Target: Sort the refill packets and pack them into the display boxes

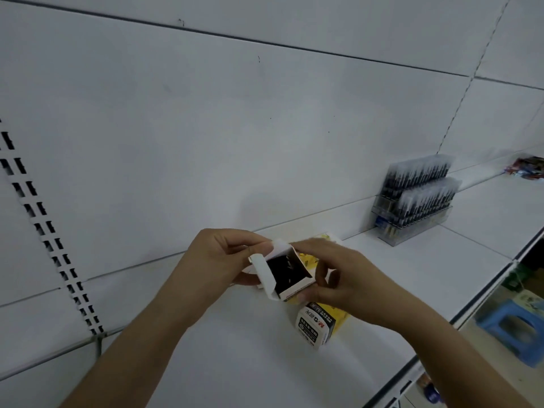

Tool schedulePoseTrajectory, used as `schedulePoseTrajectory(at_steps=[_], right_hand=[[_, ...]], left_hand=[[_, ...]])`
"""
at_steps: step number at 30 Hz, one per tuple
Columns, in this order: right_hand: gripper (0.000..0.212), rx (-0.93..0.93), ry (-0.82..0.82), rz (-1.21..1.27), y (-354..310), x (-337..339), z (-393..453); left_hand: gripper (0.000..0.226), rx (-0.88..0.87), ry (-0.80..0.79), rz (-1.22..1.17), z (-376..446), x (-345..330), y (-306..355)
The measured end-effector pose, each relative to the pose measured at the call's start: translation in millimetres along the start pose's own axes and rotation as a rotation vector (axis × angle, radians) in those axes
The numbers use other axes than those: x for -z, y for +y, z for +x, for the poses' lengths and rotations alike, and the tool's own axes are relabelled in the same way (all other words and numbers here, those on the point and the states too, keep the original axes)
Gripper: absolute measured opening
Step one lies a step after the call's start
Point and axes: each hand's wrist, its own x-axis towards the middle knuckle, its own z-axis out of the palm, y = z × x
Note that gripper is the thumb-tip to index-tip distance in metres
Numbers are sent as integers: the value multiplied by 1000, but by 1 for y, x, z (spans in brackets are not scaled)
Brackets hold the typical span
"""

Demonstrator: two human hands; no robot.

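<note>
Midway through the job, a small white box (287,275) is held open above the shelf (397,269) near its middle, its flaps folded back and its dark inside showing; whether refills are in it cannot be told. The left hand (217,260) is clamped on the box's left side, fingers curled round one flap (263,273), while the right hand (338,278) pinches the far flap and steadies the right wall. Beneath the hands, a second box (313,325) with printed labels lies on its side on a yellow packet (338,316), just short of the shelf's front edge. Toward the right end, against the back panel (206,128), a clear display box (412,213) stands already filled with rows of dark refill packets (421,178). One display box thus appears packed; the opened box and the one lying beside it are judged still to be dealt with.
</note>
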Motion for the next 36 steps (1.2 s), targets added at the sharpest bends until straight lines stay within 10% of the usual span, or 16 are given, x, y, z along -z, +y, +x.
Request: schedulePoseTrajectory(at_steps=[8,16,26,36], right_hand=[[62,70,-71,-216,3,-30,31],[52,46,-337,-484,8,-84,63],[49,251,-47,-7,-77,-163,87],[39,377,-296,351,-237,-295,79]], left_hand=[[42,110,178,47,-20,46,-32],[18,8,337,835,-87,92,-120],[44,64,255,1210,-178,73,-137],[31,238,987,1190,-335,131,-108]])
